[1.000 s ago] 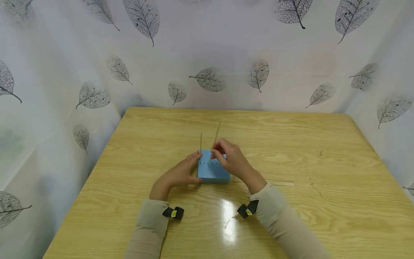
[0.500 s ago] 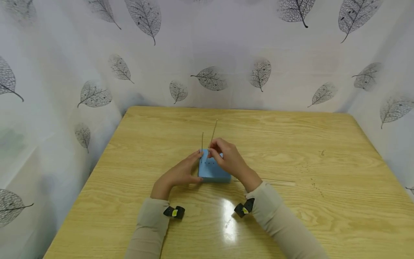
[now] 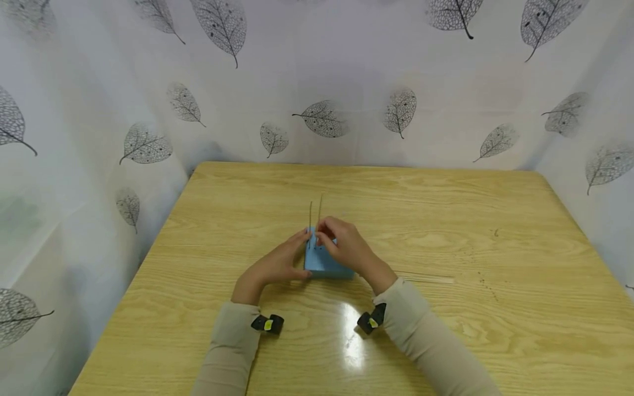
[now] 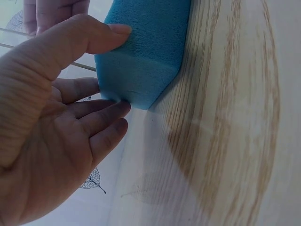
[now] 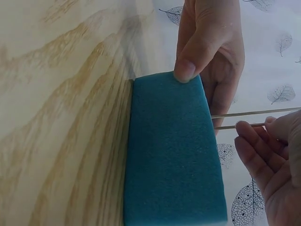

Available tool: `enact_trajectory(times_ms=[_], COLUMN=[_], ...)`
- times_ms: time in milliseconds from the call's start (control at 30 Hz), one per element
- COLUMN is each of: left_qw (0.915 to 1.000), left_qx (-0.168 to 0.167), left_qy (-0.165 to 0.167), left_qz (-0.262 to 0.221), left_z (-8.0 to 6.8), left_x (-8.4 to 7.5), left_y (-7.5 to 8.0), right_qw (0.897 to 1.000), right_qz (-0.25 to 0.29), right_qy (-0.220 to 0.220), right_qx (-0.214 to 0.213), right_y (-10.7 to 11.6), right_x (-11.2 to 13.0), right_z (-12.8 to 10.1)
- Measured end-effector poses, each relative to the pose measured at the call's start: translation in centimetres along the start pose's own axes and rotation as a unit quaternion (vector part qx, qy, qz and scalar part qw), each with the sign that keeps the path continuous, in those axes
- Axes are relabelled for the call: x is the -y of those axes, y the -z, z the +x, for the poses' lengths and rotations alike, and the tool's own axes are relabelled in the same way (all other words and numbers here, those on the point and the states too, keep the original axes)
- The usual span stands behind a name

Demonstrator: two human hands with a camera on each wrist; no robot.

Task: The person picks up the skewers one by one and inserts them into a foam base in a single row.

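Note:
A blue foam block [image 3: 331,264] lies on the table, with a row of small holes in its top. At its left end my left hand [image 3: 274,265] grips it, the thumb [image 4: 101,37] on the near face and the fingers round the end and far side. One thin stick [image 3: 310,213] stands upright in the block near that end. Just right of it, my right hand [image 3: 348,246] pinches a second thin stick [image 3: 320,205] between thumb and fingertips. In the right wrist view, the pinched stick's lower end meets the top of the foam block [image 5: 171,150]; how deep it sits is hidden.
Several more thin sticks [image 3: 428,278] lie on the wooden table [image 3: 198,220] to the right of the block, partly hidden behind the right forearm. A curtain [image 3: 346,66] with a leaf print hangs behind the table and at both sides.
My right hand has moved left with its stick, towards the standing one. That stick has gone from leaning to nearly upright, and its top is lower. The left hand still grips the block.

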State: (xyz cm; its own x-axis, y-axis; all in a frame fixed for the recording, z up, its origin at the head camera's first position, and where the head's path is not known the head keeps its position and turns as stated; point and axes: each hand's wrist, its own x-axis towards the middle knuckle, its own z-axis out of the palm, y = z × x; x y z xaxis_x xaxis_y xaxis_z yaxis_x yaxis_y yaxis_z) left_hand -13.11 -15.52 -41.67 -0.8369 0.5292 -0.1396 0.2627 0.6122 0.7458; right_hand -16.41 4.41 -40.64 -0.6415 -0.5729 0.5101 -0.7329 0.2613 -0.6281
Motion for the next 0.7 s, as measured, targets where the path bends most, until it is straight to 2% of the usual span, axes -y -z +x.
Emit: enact_trajectory(times_ms=[367,533,700], left_qw=[1.0000,1.0000,1.0000], left_qx=[0.004,0.003,0.001], left_qy=[0.003,0.001,0.001], left_qz=[-0.006,-0.003,-0.008], left_z=[0.22,0.19,0.02], left_x=[0.23,0.20,0.24], left_y=[-0.07,-0.07,-0.12], right_qw=[0.997,0.996,0.995], right_qz=[-0.059,-0.065,-0.066], right_qy=[-0.036,-0.032,-0.046], right_qx=[0.044,0.051,0.052], right_y=[-0.50,-0.61,-0.75], right_x=[-0.12,-0.10,-0.11], right_z=[-0.34,-0.39,-0.41])
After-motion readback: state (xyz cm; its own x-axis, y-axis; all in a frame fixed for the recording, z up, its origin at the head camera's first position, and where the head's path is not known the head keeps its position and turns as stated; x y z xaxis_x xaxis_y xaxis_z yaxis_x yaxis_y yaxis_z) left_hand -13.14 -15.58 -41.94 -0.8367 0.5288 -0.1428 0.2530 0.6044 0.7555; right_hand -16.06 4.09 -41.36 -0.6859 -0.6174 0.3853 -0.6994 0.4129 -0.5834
